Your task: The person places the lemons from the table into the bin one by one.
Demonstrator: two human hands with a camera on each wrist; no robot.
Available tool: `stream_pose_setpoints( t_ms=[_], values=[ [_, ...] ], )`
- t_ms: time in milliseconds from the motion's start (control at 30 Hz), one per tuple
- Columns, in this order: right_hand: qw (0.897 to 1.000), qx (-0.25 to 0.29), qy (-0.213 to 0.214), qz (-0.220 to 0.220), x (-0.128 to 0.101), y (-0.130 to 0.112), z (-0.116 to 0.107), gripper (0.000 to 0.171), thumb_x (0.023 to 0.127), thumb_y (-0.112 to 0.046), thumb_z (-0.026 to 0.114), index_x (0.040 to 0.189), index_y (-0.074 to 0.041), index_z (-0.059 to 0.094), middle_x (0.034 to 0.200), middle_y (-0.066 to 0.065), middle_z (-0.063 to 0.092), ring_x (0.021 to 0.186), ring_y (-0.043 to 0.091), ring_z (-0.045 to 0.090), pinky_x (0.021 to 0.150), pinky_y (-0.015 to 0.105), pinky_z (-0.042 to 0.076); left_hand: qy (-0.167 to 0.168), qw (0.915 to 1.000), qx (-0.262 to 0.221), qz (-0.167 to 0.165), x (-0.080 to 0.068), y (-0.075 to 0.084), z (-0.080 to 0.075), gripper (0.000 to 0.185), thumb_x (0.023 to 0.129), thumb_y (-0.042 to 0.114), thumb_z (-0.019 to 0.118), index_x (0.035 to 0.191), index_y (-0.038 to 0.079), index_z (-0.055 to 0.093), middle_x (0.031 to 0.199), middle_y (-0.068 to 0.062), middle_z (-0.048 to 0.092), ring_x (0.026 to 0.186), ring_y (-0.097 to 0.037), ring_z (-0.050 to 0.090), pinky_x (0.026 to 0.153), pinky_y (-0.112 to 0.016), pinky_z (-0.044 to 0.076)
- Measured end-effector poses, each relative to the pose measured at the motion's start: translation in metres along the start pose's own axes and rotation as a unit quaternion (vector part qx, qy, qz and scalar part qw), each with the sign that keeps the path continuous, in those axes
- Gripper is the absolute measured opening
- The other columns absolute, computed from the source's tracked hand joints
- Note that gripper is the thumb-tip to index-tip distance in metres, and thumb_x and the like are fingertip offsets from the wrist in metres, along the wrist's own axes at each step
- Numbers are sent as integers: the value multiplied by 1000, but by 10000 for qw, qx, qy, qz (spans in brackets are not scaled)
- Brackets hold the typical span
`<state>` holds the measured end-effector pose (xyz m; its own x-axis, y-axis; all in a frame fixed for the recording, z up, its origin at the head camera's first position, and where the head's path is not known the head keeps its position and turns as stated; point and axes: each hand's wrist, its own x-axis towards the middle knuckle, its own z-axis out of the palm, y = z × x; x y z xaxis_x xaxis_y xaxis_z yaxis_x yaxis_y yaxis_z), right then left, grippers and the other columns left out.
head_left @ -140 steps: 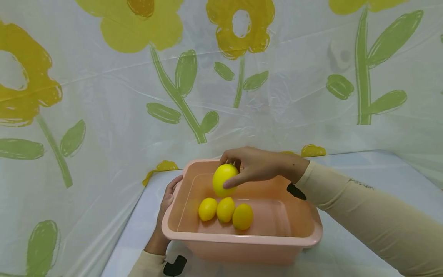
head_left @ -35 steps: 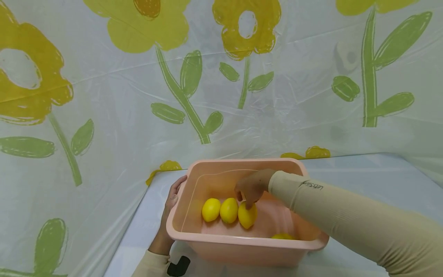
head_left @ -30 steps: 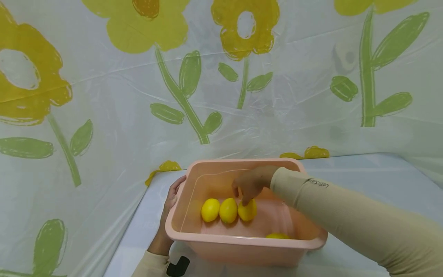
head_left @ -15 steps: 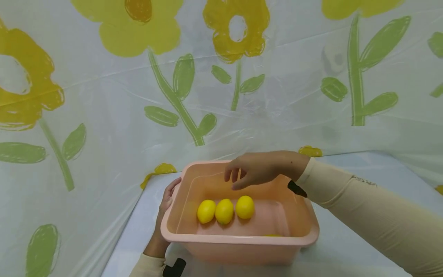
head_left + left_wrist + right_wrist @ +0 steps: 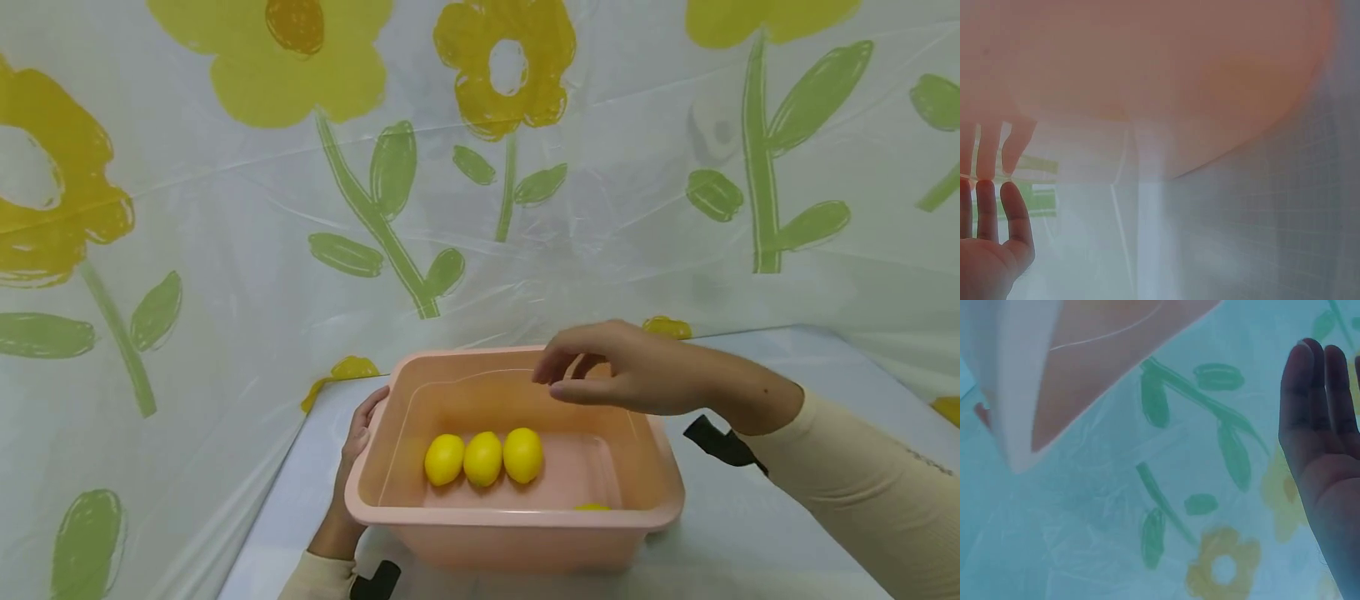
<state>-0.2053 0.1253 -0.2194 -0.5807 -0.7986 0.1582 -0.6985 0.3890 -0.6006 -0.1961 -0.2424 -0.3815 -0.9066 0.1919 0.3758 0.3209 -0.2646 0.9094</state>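
Three yellow lemons stand in a row on the floor of a pink plastic basin: a left lemon, a middle lemon and a right lemon. Only the top of another lemon shows above the front rim, toward the right. My left hand touches the basin's left side, fingertips at the rim. In the left wrist view its straight fingers meet their reflection in the glossy wall. Over the basin's back right rim hovers my right hand, holding nothing, its fingers loosely bent.
The basin stands on a white-covered table. Close behind it hangs a white sheet printed with yellow flowers and green leaves. Dark straps sit at both wrists.
Earlier my right hand held a lemon above the basin; that lemon now lies near the front wall. The hand then touched the right lemon, let go and withdrew up and rightward.
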Motion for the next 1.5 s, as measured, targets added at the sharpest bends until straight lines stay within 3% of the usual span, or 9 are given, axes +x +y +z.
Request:
stream_pose_setpoints(
  t_ms=[133, 300, 500, 667, 867, 1100, 1300, 1500],
  values=[
    [9967, -67, 693, -423, -27, 5, 1, 17, 100, -19, 60, 115, -25, 66, 112, -11, 68, 102, 9, 65, 88, 29, 55, -110, 9999, -50, 85, 0, -1, -1, 42, 103, 28, 26, 141, 32, 42, 141, 13, 50, 123, -2, 52, 105, -18, 46],
    [9861, -48, 1479, -756, -55, 13, 6, 28, 96, -3, 63, 110, -28, 65, 106, -13, 67, 97, 7, 63, 87, 25, 54, -302, 9988, -311, 221, 1, -2, -3, 41, 103, 26, 29, 141, 30, 45, 141, 12, 51, 124, -2, 52, 105, -18, 45],
    [9758, 233, 2021, -797, -83, 28, 13, 36, 92, 8, 60, 111, -21, 67, 105, -5, 68, 96, 11, 62, 86, 20, 52, -99, 9997, -213, -89, 0, 0, -1, 41, 103, 30, 28, 142, 32, 42, 143, 13, 49, 126, -3, 51, 107, -20, 45],
    [9709, 444, 2295, -517, -108, 49, 26, 34, 92, 13, 56, 108, -15, 67, 101, -2, 67, 90, 10, 62, 78, 21, 52, -82, 9998, -164, -98, -1, 1, -1, 42, 103, 29, 26, 142, 31, 41, 143, 13, 49, 127, -3, 51, 107, -20, 44],
    [9690, 1007, 2258, 43, -130, 80, 45, 26, 96, 10, 52, 108, -9, 65, 97, -1, 67, 86, 11, 62, 72, 24, 52, -213, 9996, -164, -55, -2, 1, 0, 45, 102, 28, 23, 144, 31, 39, 144, 12, 47, 127, -3, 51, 107, -21, 44],
    [9682, 1328, 1970, 779, -138, 107, 63, 15, 100, -4, 54, 107, -12, 65, 95, -2, 66, 86, 13, 65, 72, 26, 55, -299, 9993, -223, 102, 0, 0, -1, 45, 103, 26, 24, 143, 32, 42, 142, 13, 49, 125, -1, 51, 105, -18, 45],
    [9690, 1607, 1462, 1178, -135, 127, 77, 13, 101, -12, 56, 113, -10, 62, 104, 0, 66, 90, 14, 64, 73, 27, 56, -408, 9983, -313, 261, 2, -2, -5, 45, 102, 26, 26, 143, 30, 44, 142, 12, 50, 124, -1, 52, 104, -18, 46],
    [9688, 1801, 922, 1428, -133, 139, 88, 24, 100, -19, 60, 123, -13, 59, 114, 4, 62, 99, 12, 63, 76, 28, 55, -515, 9977, -319, 319, 1, -2, -4, 45, 102, 26, 25, 144, 30, 43, 142, 12, 50, 125, -1, 52, 104, -17, 45]
  ],
)
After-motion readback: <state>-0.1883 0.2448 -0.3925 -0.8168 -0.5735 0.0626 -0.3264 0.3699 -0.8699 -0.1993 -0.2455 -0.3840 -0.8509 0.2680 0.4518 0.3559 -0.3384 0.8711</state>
